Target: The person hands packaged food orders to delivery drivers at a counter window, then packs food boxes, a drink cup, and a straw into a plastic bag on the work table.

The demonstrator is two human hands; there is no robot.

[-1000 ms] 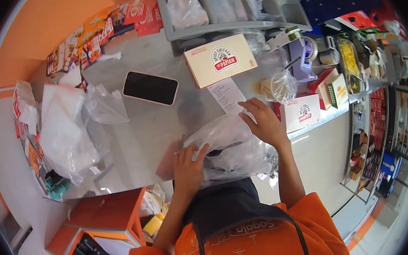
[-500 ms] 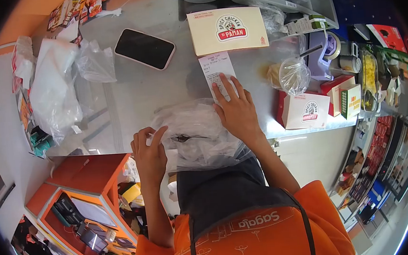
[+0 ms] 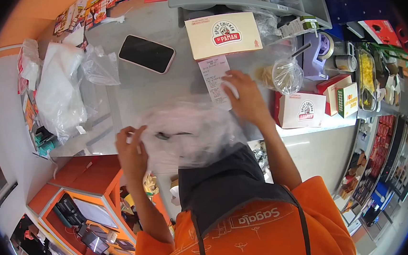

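Note:
A clear, crumpled plastic bag (image 3: 193,138) with a small dark mark lies at the table's front edge, against the dark apron, and is partly blurred. My left hand (image 3: 133,154) is at the bag's left side, its fingers bent and closed on the plastic edge. Beyond the bag is a printed paper receipt (image 3: 215,81), flat on the table. My right hand (image 3: 248,97) is over the receipt's right edge, thumb and fingers apart, holding nothing. Just behind the receipt sits a closed cream "Spicy Chicken" box (image 3: 223,36).
A phone (image 3: 147,54) lies left of the box; white plastic bags (image 3: 60,91) are farther left. At right stand a small red-and-white box (image 3: 302,110), a purple tape dispenser (image 3: 314,56) and a round clear-wrapped item (image 3: 288,76). A grey divided tray (image 3: 251,1) is at the back.
My left hand has moved left, and the plastic bag has shifted left with it. My right hand has drawn off the receipt's middle to the right, uncovering more print.

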